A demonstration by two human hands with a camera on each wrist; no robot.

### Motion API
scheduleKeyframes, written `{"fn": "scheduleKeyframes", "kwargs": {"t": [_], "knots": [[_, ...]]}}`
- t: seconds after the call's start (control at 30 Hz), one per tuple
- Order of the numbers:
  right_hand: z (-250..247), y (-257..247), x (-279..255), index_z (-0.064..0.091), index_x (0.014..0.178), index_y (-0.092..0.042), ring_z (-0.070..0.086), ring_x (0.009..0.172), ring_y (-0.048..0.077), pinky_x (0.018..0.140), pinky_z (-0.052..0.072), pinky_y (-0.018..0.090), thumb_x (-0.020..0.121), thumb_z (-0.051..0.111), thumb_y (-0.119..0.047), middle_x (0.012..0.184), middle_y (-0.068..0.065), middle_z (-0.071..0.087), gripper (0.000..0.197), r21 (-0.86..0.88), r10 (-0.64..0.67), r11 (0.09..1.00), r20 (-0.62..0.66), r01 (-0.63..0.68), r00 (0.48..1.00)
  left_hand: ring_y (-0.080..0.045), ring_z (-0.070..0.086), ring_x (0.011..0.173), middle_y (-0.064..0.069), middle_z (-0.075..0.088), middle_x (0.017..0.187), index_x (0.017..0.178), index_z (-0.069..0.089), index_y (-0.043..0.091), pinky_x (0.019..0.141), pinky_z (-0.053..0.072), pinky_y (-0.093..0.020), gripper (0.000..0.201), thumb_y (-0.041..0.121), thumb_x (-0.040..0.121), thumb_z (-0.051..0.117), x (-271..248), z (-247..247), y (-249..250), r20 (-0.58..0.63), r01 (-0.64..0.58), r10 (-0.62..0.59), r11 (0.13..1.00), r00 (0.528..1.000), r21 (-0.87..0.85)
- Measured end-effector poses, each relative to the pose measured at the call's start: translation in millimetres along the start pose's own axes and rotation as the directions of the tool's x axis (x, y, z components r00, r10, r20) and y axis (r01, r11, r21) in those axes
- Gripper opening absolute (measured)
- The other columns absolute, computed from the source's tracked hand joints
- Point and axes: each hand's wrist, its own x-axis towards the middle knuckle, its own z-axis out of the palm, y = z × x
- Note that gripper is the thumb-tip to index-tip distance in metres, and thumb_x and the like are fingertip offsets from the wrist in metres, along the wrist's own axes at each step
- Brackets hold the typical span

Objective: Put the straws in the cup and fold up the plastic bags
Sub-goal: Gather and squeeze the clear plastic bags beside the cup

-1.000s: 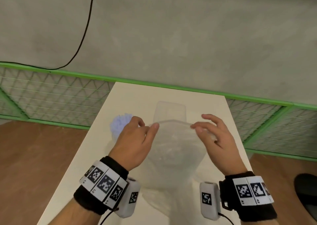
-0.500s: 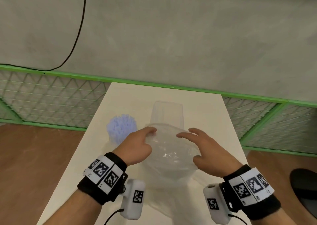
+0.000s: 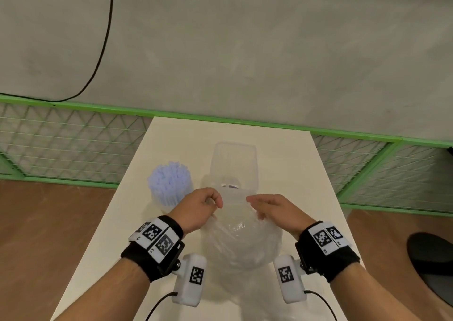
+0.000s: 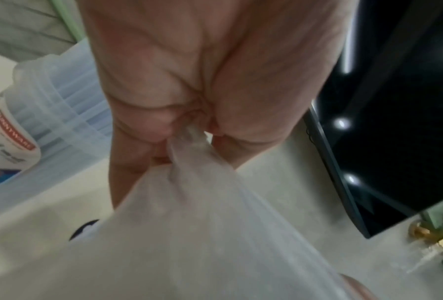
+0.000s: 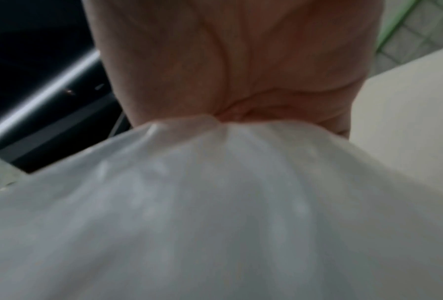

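Note:
A clear plastic bag (image 3: 241, 240) billows over the middle of the white table (image 3: 289, 173). My left hand (image 3: 208, 205) grips its far edge on the left; the left wrist view shows the bag (image 4: 189, 203) bunched between curled fingers (image 4: 143, 125). My right hand (image 3: 259, 206) grips the same edge on the right, and the right wrist view shows the bag (image 5: 215, 203) gathered under the palm. A cup (image 3: 169, 198) packed with pale blue straws (image 3: 169, 178) stands left of my left hand. A clear plastic container (image 3: 234, 166) stands behind the bag.
The table's left edge runs close beside the cup. A green mesh fence (image 3: 73, 144) lines the grey wall behind the table. Wooden floor lies on both sides, with a dark round object (image 3: 434, 259) on the floor at right.
Both hands have drawn together and toward me, curling round the bag's far edge. The bag, held stretched wide a second ago, now bulges under my wrists.

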Motion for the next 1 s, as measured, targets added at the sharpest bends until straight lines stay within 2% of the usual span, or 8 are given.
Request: {"fn": "scheduleKeyframes", "kwargs": {"t": [0.17,0.37,0.5,0.63,0.7,0.77,0.87,1.0], "knots": [[2.0,11.8,8.3,0.079,0.098,-0.020,0.066,0.088,0.023,0.096,0.049,0.035,0.087,0.066,-0.041,0.100,0.008,0.074,0.027,0.077,0.080,0.994,0.046,-0.084,0.996,-0.027,0.062,0.079,-0.002,0.055,0.084,0.087,0.062,0.027,0.071,0.046,-0.032,0.034,0.006,0.096,0.037,8.2,1.6,-3.0,0.036,0.027,-0.029,0.998,0.999,0.054],[1.1,12.7,14.8,0.078,0.096,-0.009,0.057,0.073,0.015,0.077,0.046,0.028,0.085,0.071,-0.040,0.084,0.009,0.064,0.034,0.180,0.086,0.979,0.048,-0.093,0.995,-0.020,0.056,0.075,-0.004,0.056,0.085,0.083,0.059,0.032,0.073,0.045,-0.032,0.028,0.012,0.096,0.045,12.4,2.7,-2.7,0.078,0.009,-0.013,0.999,0.997,0.042],[2.0,17.2,20.9,0.078,0.089,-0.004,0.064,0.080,0.023,0.084,0.052,0.036,0.075,0.075,-0.042,0.084,0.011,0.068,0.040,0.208,0.141,0.967,0.045,-0.147,0.989,-0.019,0.048,0.071,0.001,0.050,0.070,0.078,0.064,0.029,0.069,0.040,-0.028,0.030,0.007,0.094,0.050,20.4,3.8,-6.8,0.110,0.034,-0.037,0.999,0.993,0.032],[-0.8,15.6,24.7,0.074,0.084,0.002,0.066,0.076,0.022,0.084,0.055,0.039,0.056,0.073,-0.039,0.080,0.011,0.070,0.049,0.082,0.180,0.979,0.052,-0.184,0.982,-0.017,0.054,0.072,-0.001,0.059,0.080,0.077,0.067,0.031,0.071,0.044,-0.029,0.037,0.005,0.094,0.047,30.2,5.9,-7.2,0.139,0.061,-0.075,0.993,0.987,0.100],[-2.3,18.0,25.7,0.076,0.089,0.000,0.070,0.082,0.023,0.089,0.055,0.040,0.065,0.072,-0.036,0.088,0.012,0.075,0.044,0.018,0.157,0.987,0.040,-0.158,0.987,-0.019,0.061,0.083,0.000,0.066,0.092,0.082,0.069,0.030,0.079,0.050,-0.030,0.037,0.004,0.094,0.045,33.0,6.9,-7.1,0.152,0.093,-0.113,0.987,0.982,0.133],[-5.2,17.5,18.8,0.079,0.093,-0.010,0.069,0.093,0.018,0.089,0.053,0.029,0.086,0.068,-0.025,0.095,0.001,0.074,0.020,0.002,0.057,0.998,-0.024,-0.057,0.998,-0.023,0.064,0.092,0.000,0.069,0.103,0.094,0.072,0.027,0.075,0.054,-0.035,0.036,0.006,0.093,0.043,33.5,7.5,-8.3,0.191,0.153,-0.184,0.974,0.964,0.167],[-16.9,12.9,-5.5,0.075,0.106,-0.014,0.055,0.108,0.001,0.084,0.039,0.004,0.096,0.051,-0.019,0.114,-0.010,0.060,0.027,0.083,-0.175,0.980,-0.057,0.179,0.983,-0.022,0.061,0.101,0.002,0.066,0.115,0.106,0.070,0.031,0.064,0.053,-0.030,0.032,0.015,0.092,0.045,29.8,5.2,-6.6,0.235,0.254,-0.303,0.943,0.924,0.216],[-32.6,23.6,-35.1,0.066,0.119,-0.029,0.050,0.089,-0.006,0.072,0.040,0.005,0.063,0.045,-0.013,0.120,-0.014,0.060,0.062,0.051,-0.186,0.982,0.158,0.180,0.970,-0.023,0.060,0.113,-0.003,0.066,0.121,0.116,0.069,0.022,0.081,0.059,-0.049,0.029,0.029,0.093,0.053,20.7,-1.5,-3.2,0.360,0.328,-0.339,0.940,0.869,0.092]]}}
